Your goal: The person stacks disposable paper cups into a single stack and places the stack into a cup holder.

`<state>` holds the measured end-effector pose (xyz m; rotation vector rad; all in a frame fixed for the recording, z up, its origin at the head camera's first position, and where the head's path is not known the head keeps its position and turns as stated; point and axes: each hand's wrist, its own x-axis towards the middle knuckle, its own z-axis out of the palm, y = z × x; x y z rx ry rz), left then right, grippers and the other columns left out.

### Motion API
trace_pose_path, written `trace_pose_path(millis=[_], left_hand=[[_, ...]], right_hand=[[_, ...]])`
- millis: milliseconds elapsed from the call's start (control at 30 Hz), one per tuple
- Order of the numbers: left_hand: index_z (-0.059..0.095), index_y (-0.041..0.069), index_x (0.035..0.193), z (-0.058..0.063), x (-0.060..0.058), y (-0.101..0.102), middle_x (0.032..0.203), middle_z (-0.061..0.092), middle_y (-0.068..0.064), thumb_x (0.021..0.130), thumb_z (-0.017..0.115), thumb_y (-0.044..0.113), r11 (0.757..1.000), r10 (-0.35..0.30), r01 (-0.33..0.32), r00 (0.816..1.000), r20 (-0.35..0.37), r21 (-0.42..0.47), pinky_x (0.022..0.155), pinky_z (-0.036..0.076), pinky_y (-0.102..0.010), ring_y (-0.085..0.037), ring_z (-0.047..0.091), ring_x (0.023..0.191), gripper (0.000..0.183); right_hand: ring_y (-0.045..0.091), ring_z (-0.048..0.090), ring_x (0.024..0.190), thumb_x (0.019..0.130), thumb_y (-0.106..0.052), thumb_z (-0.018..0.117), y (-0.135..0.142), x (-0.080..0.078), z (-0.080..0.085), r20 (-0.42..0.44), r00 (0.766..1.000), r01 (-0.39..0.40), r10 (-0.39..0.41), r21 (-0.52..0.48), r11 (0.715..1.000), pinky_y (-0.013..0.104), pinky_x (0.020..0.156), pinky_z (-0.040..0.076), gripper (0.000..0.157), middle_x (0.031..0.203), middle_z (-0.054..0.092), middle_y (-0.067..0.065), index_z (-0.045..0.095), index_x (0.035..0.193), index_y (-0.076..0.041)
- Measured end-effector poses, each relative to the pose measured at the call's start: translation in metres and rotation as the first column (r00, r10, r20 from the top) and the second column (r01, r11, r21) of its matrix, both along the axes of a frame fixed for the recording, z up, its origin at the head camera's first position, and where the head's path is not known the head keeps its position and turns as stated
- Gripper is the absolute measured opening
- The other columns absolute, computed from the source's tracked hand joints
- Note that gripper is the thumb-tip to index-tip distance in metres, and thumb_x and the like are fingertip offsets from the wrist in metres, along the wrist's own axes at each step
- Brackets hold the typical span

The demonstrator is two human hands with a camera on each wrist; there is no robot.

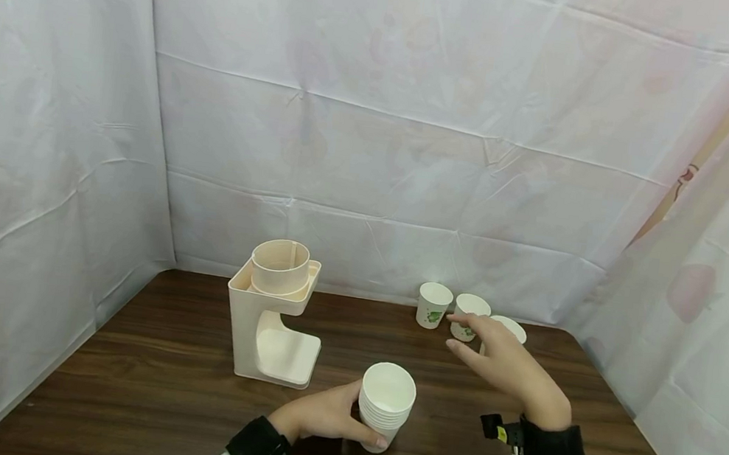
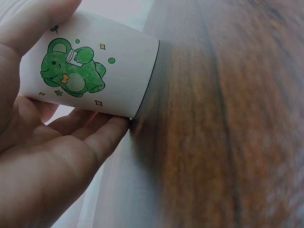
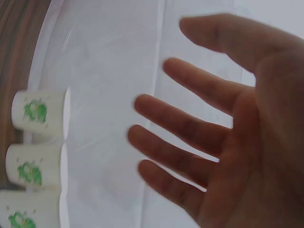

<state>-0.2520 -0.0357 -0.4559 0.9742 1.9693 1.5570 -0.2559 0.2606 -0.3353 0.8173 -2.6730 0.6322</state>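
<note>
Head view: left hand [image 1: 332, 411] curled round the lower part of an upright stack of white paper cups [image 1: 388, 400], in front and to the right of a cream plastic stand [image 1: 243, 333] on the wood-grain table [image 1: 154, 391]; right hand [image 1: 504, 357], holding nothing, before a row of three paper cups [image 1: 471, 303] near the white curtain [image 1: 371, 161]. Left wrist: thumb and fingers about the stack, green cartoon bear [image 2: 73, 69] printed on it, base contact with tabletop unclear. Right wrist: fingers loosely spread, apart from the three green-printed cups.
</note>
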Motion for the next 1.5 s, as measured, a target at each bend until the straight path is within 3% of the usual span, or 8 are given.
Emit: trace_pose_path(millis=[200,533,967,1267,1500], left_hand=[[0.043,0.022,0.143,0.000,0.001,-0.001,0.125,0.061,0.009,0.081,0.085,0.018,1.000,0.016,-0.016,1.000,-0.007,-0.014,0.106,0.034,-0.040,-0.011,0.053,0.120,0.075],[0.043,0.022,0.144,-0.001,0.001,0.000,0.125,0.061,0.009,0.081,0.085,0.018,1.000,0.006,-0.006,1.000,0.015,-0.009,0.106,0.035,-0.038,-0.012,0.054,0.120,0.076],[0.042,0.023,0.144,0.000,0.000,0.000,0.126,0.060,0.009,0.082,0.085,0.016,1.000,-0.001,0.001,1.000,0.014,0.000,0.106,0.034,-0.039,-0.012,0.053,0.121,0.076],[0.042,0.023,0.144,0.000,0.001,0.001,0.127,0.060,0.009,0.082,0.085,0.017,1.000,0.001,-0.001,1.000,0.019,-0.006,0.107,0.033,-0.040,-0.011,0.053,0.122,0.076],[0.041,0.023,0.144,0.000,0.001,0.001,0.127,0.060,0.008,0.082,0.084,0.016,1.000,-0.007,0.007,0.999,0.031,0.002,0.107,0.034,-0.040,-0.012,0.053,0.121,0.076]], right_hand=[[0.039,0.055,0.119,0.099,-0.022,0.066,0.018,-0.008,-0.006,-0.011,0.993,0.115,-0.115,-0.019,0.993,0.058,0.097,0.041,0.039,0.128,0.063,0.016,0.061,0.133,-0.003],[0.047,0.047,0.126,0.100,-0.025,0.064,0.031,-0.013,-0.016,0.011,0.985,0.173,-0.172,-0.062,0.983,0.063,0.101,0.036,0.044,0.132,0.057,0.024,0.056,0.137,0.000],[0.054,0.033,0.132,0.102,-0.029,0.061,0.045,-0.027,-0.027,0.049,0.952,0.306,-0.303,-0.057,0.950,0.065,0.104,0.030,0.059,0.139,0.045,0.033,0.044,0.143,0.009],[0.057,0.030,0.131,0.101,-0.032,0.062,0.054,-0.031,-0.037,0.076,0.938,0.341,-0.338,-0.026,0.940,0.068,0.102,0.030,0.062,0.141,0.042,0.035,0.041,0.146,0.006],[0.061,0.028,0.129,0.100,-0.034,0.063,0.067,-0.044,-0.044,0.080,0.936,0.340,-0.342,0.031,0.940,0.070,0.102,0.027,0.066,0.140,0.039,0.039,0.039,0.145,0.010]])
